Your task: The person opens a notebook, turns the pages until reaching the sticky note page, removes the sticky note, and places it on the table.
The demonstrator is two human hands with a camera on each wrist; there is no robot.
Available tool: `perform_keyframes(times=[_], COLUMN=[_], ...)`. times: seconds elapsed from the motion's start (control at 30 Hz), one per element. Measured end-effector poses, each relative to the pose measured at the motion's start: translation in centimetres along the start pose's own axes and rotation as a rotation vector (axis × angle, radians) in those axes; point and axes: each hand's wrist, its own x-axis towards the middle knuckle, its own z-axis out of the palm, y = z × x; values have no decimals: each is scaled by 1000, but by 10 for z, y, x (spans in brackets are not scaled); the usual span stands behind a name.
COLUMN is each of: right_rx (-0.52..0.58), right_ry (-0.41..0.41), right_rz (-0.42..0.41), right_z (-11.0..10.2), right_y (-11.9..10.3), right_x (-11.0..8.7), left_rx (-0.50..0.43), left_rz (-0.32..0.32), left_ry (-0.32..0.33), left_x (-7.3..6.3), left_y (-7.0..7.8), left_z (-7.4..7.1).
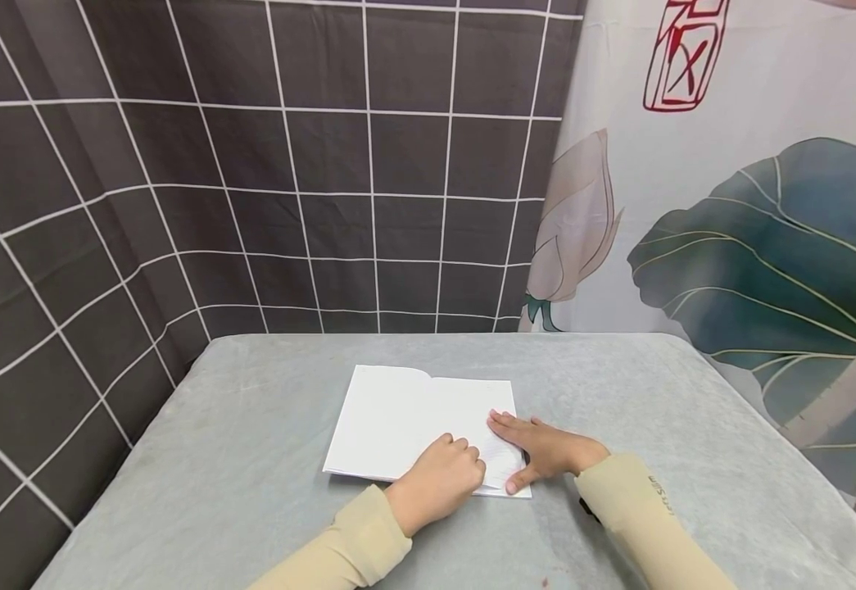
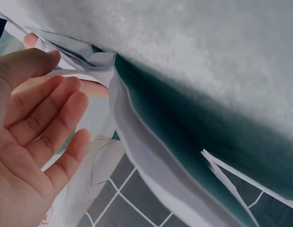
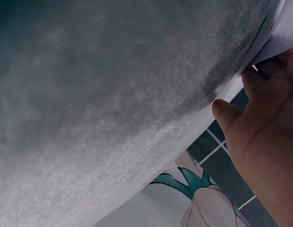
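Observation:
A notebook [image 1: 379,418] lies spread on the table, its pages white with faint lines on the right side. At the bottom of the right-hand side, my left hand [image 1: 442,479] pinches the edge of a page [image 2: 92,74] between thumb and fingers. In the left wrist view that page is lifted and bent, and the notebook's thick block of pages [image 2: 146,146] curves away below it. My right hand [image 1: 551,449] rests on the right page near its outer edge, fingers spread and thumb by the lower corner.
A grey cloth covers the table [image 1: 265,410] all round the notebook. Behind stands a dark curtain with a white grid [image 1: 332,147], joined on the right by a pale curtain [image 1: 619,270] printed with a lotus bud and large leaf.

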Motion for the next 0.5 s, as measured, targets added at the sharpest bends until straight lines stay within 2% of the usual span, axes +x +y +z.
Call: perform_keyframes(times=[0.5], right_rx=[-25], right_ry=[11], right_rz=[-3], right_z=[2], right_y=[-2], right_x=[1], left_rx=[-43], left_rz=[-14], left_ry=[-10], left_x=[0], left_y=[1], left_z=[4])
